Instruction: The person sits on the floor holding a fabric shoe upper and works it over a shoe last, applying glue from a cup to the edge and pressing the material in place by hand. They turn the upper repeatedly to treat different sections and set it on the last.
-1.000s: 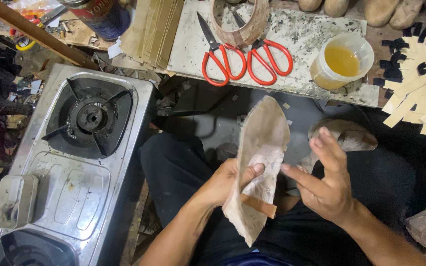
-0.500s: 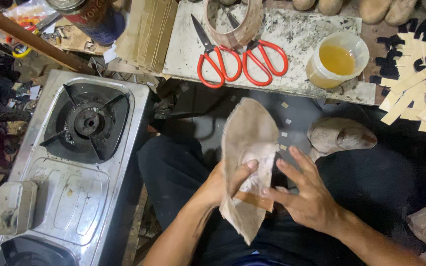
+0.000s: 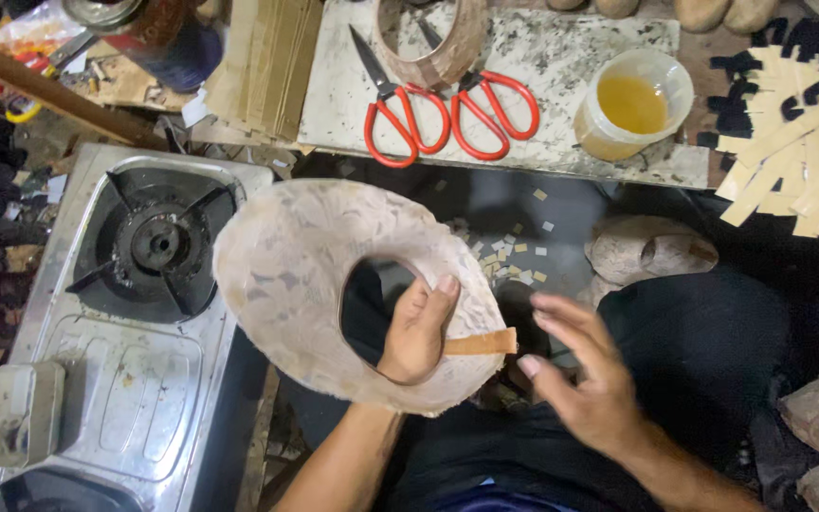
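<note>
Mottled beige oval hat form (image 3: pixel 305 284) with cut-out hole, left-hand fingers (image 3: pixel 426 308) gripping its rim, right-hand fingers (image 3: pixel 561 318) spread open.

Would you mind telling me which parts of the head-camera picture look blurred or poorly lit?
In the head view, the right hand is smeared by motion blur, while the left hand and the pale leather piece in its grip are sharp; the marble slab and red scissors are evenly lit, the metal stove shows soft glare, and the dark lap loses detail in shadow.
</note>
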`<state>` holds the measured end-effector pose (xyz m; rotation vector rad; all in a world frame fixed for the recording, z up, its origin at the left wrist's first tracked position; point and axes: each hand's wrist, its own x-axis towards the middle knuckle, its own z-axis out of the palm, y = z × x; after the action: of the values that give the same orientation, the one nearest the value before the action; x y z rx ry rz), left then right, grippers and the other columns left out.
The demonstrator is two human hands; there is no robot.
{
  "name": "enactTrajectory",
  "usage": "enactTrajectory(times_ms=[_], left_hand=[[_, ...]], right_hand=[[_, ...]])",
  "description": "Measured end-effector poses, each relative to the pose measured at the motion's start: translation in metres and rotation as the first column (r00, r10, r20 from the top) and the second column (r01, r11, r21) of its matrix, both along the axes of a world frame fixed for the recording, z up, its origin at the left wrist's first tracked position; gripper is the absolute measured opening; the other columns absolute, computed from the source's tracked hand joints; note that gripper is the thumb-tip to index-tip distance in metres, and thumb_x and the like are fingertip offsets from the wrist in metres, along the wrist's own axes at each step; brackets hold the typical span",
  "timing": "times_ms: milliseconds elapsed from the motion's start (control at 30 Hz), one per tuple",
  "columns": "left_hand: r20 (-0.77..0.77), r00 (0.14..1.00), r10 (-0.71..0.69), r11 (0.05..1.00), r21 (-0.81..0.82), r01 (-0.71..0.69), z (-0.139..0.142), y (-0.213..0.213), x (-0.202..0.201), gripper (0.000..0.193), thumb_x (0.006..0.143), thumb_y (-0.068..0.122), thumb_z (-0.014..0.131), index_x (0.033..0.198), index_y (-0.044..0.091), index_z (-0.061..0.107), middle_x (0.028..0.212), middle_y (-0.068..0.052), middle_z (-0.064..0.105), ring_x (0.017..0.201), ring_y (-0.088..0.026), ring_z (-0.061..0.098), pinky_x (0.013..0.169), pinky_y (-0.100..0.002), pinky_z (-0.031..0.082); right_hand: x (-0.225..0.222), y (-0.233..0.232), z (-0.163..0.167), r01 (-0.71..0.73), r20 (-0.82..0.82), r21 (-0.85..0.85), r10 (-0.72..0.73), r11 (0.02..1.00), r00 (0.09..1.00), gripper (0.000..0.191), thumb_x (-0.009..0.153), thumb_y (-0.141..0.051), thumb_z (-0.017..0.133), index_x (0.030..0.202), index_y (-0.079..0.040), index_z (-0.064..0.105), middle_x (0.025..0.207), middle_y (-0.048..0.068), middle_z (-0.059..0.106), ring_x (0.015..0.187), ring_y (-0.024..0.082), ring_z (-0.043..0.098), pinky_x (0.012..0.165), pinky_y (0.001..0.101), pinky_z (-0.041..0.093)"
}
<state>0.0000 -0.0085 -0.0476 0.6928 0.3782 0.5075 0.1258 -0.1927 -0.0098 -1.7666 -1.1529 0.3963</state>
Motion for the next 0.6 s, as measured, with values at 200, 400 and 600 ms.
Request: enactTrajectory(times_ms=[200,400,600], left_hand=[[0.022,0.998,-0.053,0.999,-0.006,0.053,-0.006,-0.019,0.012,0.025,0.109,0.019,0.053,0.122,0.000,0.062,0.111,-0.004,0.068,0.101,-0.010,0.062,0.093,-0.029,0.050],[-0.214,0.947,-0.242,0.867,0.390,0.309,-0.009,-0.007,0.016,0.027,0.109,0.021,0.057,0.121,-0.001,0.067,0.113,-0.008,0.069,0.106,-0.016,0.063,0.097,-0.034,0.050],[-0.640,0.745,-0.189,0.770,0.374,0.516,-0.028,0.035,0.002,0.037,0.097,0.026,0.067,0.122,-0.001,0.072,0.114,-0.010,0.073,0.108,-0.018,0.063,0.098,-0.033,0.048]], right_hand=[[-0.041,0.004,-0.037,0.110,-0.602,0.264,0.074,0.958,0.795,0.099,0.081,0.001,0.076,0.160,0.004,0.017,0.145,0.022,0.051,0.133,0.028,0.055,0.112,0.0423,0.045],[-0.022,-0.001,-0.006,0.267,-0.680,0.282,-0.004,0.921,0.734,0.095,0.085,0.005,0.073,0.163,0.002,0.018,0.134,0.024,0.058,0.122,0.026,0.063,0.107,0.0394,0.051],[0.030,-0.048,0.040,0.382,-0.304,0.381,-0.276,0.842,0.912,0.091,0.091,0.006,0.071,0.165,0.000,0.020,0.134,0.017,0.063,0.113,0.020,0.066,0.102,0.0332,0.055]])
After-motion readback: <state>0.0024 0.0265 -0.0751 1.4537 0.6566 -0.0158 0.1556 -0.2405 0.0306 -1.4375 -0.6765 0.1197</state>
